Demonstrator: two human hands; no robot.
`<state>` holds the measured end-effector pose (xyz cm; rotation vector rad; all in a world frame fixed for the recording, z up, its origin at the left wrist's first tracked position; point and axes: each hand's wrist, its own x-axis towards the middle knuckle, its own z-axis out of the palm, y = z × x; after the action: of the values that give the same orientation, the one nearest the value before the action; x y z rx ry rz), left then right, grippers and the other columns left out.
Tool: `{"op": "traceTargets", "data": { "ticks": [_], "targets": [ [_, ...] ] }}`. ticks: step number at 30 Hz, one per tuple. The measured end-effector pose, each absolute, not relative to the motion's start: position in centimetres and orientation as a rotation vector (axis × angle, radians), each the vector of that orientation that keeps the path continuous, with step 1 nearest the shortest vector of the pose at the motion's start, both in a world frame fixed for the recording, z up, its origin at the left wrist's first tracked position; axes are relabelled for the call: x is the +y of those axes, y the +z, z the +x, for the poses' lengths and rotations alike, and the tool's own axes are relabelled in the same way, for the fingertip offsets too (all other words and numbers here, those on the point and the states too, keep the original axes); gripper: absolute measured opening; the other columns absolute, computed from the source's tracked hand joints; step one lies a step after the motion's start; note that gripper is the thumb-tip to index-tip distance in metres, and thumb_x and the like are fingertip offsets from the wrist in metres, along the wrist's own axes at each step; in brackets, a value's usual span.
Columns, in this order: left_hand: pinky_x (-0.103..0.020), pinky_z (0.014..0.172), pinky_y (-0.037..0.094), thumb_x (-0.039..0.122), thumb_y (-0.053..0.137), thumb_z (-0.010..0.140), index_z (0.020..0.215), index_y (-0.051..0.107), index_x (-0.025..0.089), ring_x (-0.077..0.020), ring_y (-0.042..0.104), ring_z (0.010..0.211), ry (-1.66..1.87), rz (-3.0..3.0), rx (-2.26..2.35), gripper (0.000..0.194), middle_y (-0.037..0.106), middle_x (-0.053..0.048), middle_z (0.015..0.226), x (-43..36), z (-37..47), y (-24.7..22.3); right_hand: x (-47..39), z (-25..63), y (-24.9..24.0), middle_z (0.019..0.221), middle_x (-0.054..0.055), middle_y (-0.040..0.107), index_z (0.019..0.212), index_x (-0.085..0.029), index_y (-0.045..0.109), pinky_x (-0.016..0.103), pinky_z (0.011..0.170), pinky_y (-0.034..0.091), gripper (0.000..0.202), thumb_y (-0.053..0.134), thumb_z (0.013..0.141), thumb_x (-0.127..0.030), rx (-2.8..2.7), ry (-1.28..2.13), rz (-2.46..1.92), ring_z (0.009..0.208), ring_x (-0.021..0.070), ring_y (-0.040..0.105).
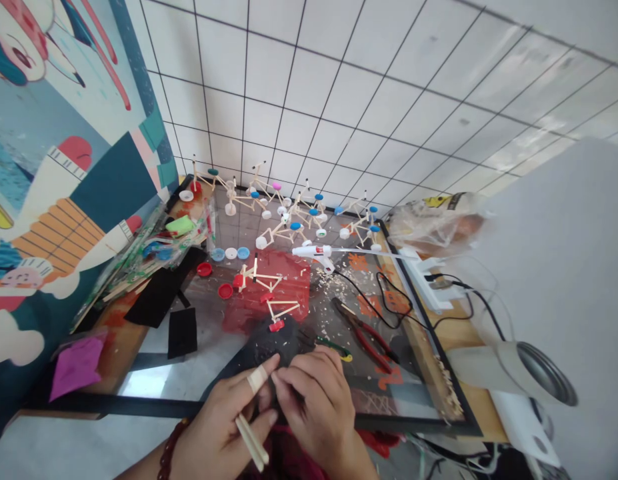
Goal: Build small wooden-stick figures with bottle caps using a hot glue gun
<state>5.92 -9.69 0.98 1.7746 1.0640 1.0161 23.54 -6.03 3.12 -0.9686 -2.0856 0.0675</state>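
Observation:
Near the bottom centre, my left hand point(229, 420) has its fingers curled round thin wooden sticks point(251, 443), with a bandage point(257, 379) on one finger. Beside it, almost touching, my right hand point(319, 400) is closed with fingertips pinched together; whatever lies between them is too small to make out. Just beyond the hands, wooden stick frames point(283, 309) with red caps stand on a red patch point(233, 320). A white glue gun point(313, 252) lies behind them.
Several small stick bicycles point(273, 233) stand along the tiled wall. Red-handled pliers point(369, 337) and a black cable point(359, 293) lie right. Black sheets point(182, 331), a purple sheet point(77, 365) and red caps point(225, 291) are left. A grey-white cylinder point(509, 373) stands far right.

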Motion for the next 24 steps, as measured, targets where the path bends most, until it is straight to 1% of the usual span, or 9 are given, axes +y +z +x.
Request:
{"op": "traceTargets", "data": {
  "ticks": [2,4,8,11,13,14,16,19,24],
  "targets": [
    [-0.020,0.066,0.053,0.010,0.052,0.090,0.155,0.028,0.030,-0.0113,0.063,0.069,1.000,1.838,1.067,0.072,0.065,0.002,0.085,-9.6,5.8,1.0,-6.1,23.6,3.2,0.081,0.002,0.068,0.100,-0.021,0.065,0.038,0.087,0.046,0.017,0.061,0.088,-0.009,-2.101,0.049,-0.972,0.073,0.0158,0.063],
    [-0.023,0.071,0.054,0.011,0.050,0.091,0.157,0.021,0.029,-0.0143,0.066,0.078,0.967,1.970,1.100,0.075,0.068,-0.001,0.092,-9.5,5.6,1.1,-6.1,23.7,3.3,0.082,0.002,0.069,0.101,-0.020,0.065,0.038,0.087,0.045,0.019,0.059,0.089,-0.008,-2.142,0.056,-0.960,0.073,0.0157,0.063],
    [-0.028,0.071,0.056,0.013,0.047,0.091,0.159,0.013,0.023,-0.0198,0.069,0.081,0.921,2.252,1.130,0.077,0.071,-0.007,0.100,-9.1,5.0,1.0,-6.0,23.3,3.4,0.076,0.000,0.066,0.087,-0.021,0.062,0.037,0.087,0.043,0.016,0.056,0.087,-0.006,-2.147,0.050,-0.976,0.071,0.0141,0.059],
    [-0.029,0.071,0.055,0.013,0.048,0.089,0.159,0.014,0.025,-0.0202,0.068,0.081,0.901,2.225,1.091,0.078,0.071,-0.007,0.099,-9.2,5.0,0.8,-5.9,22.6,3.5,0.073,-0.001,0.062,0.082,-0.021,0.057,0.036,0.086,0.044,0.016,0.055,0.086,-0.005,-2.108,0.020,-0.995,0.070,0.0135,0.056],
    [-0.028,0.075,0.054,0.015,0.050,0.090,0.158,0.019,0.030,-0.0185,0.067,0.083,0.918,2.026,1.076,0.076,0.069,-0.005,0.099,-9.6,5.3,0.7,-6.0,22.3,3.5,0.073,-0.001,0.061,0.082,-0.020,0.056,0.035,0.085,0.044,0.015,0.054,0.085,-0.006,-2.100,0.021,-0.978,0.071,0.0138,0.055],
    [-0.027,0.075,0.053,0.016,0.052,0.090,0.157,0.023,0.032,-0.0169,0.065,0.081,0.925,1.877,1.068,0.074,0.067,-0.003,0.097,-9.8,5.4,0.6,-6.0,22.3,3.5,0.073,-0.001,0.060,0.081,-0.020,0.055,0.035,0.085,0.043,0.015,0.052,0.085,-0.005,-2.103,0.034,-0.962,0.072,0.0138,0.054],
    [-0.022,0.067,0.050,0.022,0.055,0.092,0.154,0.032,0.033,-0.0129,0.058,0.071,0.924,1.536,1.016,0.068,0.062,-0.001,0.088,-10.0,5.7,0.6,-6.2,22.6,3.5,0.075,0.000,0.059,0.081,-0.019,0.053,0.036,0.084,0.043,0.015,0.050,0.083,-0.004,-2.115,0.087,-0.929,0.073,0.0143,0.053],
    [-0.018,0.056,0.039,0.032,0.064,0.089,0.148,0.045,0.032,-0.0085,0.045,0.062,0.926,1.084,0.843,0.062,0.053,0.002,0.079,-9.9,5.7,0.6,-6.2,23.6,3.4,0.079,0.002,0.056,0.084,-0.018,0.050,0.039,0.081,0.042,0.014,0.046,0.081,-0.005,-2.070,0.180,-0.927,0.075,0.0161,0.052],
    [-0.017,0.049,0.027,0.035,0.077,0.077,0.135,0.060,0.031,-0.0060,0.035,0.056,0.946,0.660,0.654,0.060,0.050,0.003,0.072,-9.0,5.4,0.8,-5.5,25.5,2.8,0.073,0.002,0.052,0.080,-0.019,0.046,0.032,0.067,0.038,0.017,0.040,0.086,-0.005,-2.032,0.143,-1.065,0.068,0.0160,0.048]
  ]
}}
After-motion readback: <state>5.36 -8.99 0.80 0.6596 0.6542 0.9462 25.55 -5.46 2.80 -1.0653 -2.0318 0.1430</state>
